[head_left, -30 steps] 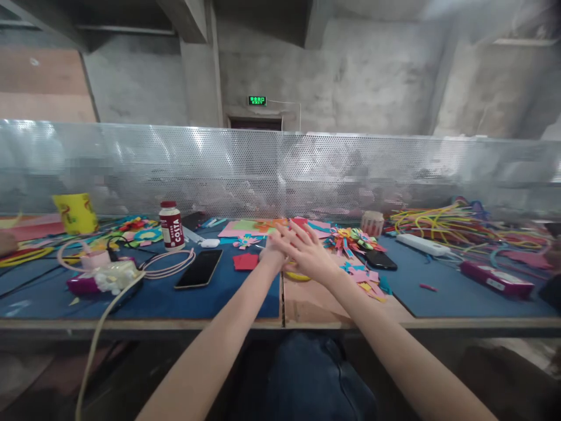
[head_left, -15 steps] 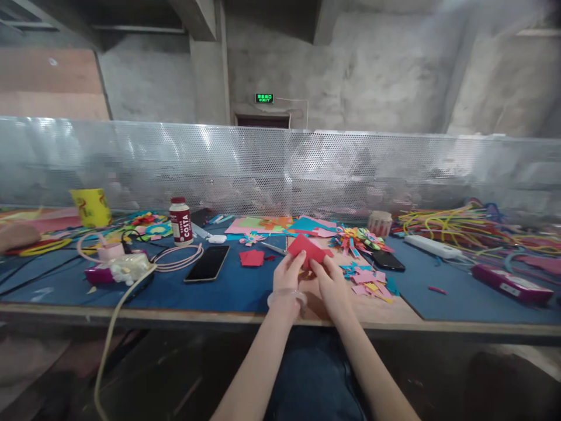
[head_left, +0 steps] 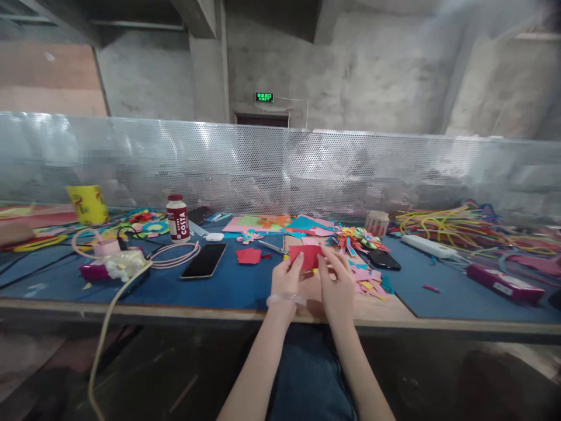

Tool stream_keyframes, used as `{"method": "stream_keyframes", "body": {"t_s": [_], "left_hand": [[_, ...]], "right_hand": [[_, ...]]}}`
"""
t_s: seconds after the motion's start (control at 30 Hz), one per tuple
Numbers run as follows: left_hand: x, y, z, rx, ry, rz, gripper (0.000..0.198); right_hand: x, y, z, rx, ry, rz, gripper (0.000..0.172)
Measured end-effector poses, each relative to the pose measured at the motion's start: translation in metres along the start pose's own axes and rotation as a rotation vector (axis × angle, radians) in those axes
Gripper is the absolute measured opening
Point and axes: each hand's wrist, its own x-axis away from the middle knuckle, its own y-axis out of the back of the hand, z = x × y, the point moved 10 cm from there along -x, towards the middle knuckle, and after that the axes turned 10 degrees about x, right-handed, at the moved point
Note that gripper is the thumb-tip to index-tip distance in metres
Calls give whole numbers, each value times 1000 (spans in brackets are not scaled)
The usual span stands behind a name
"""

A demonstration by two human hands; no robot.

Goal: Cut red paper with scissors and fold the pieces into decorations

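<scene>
Both my hands hold a small red paper sheet (head_left: pixel 305 255) upright just above the bench's near edge. My left hand (head_left: pixel 286 279) pinches its left side, with a clear bangle on the wrist. My right hand (head_left: pixel 337 284) pinches its right side. Under them lies a bare brown board (head_left: pixel 377 307) between two blue mats. Scissors (head_left: pixel 272 247) lie just beyond the sheet, and a folded red paper piece (head_left: pixel 249 255) rests on the blue mat to the left.
A black phone (head_left: pixel 204 261), pink cable coil (head_left: pixel 175 255), Costa bottle (head_left: pixel 177 218) and yellow cup (head_left: pixel 88 203) stand left. Coloured paper scraps (head_left: pixel 366 280), a paper flower (head_left: pixel 356 238), a second phone (head_left: pixel 383 259), a white power strip (head_left: pixel 427 246) and coloured strips (head_left: pixel 464 225) lie right. A perforated metal screen (head_left: pixel 280 169) backs the bench.
My hands drew back from the far paper pile toward the bench's near edge, bringing a red sheet with them. The sheet has since turned squarer between both hands.
</scene>
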Motion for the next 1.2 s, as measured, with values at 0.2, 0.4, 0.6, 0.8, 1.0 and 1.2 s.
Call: {"method": "stream_keyframes", "body": {"t_s": [0.2, 0.4, 0.6, 0.8, 1.0, 1.2], "left_hand": [[0, 1, -2, -56, -27, -10, 36], [1, -9, -3, -109, -63, 123, 39], [0, -10, -1, -99, -72, 160, 38], [-1, -5, 2, -184, -47, 109, 36], [-4, -1, 6, -159, -39, 72, 39], [-4, -7, 9, -167, -21, 133, 34]], "right_hand": [[4, -5, 27, 151, 286, 74, 28], [5, -7, 23, 123, 280, 140, 35], [3, -9, 3, -107, 111, 224, 37], [3, -4, -5, -266, -5, 206, 26], [1, -3, -7, -260, -43, 167, 21], [4, -17, -28, -407, -256, 213, 27]]}}
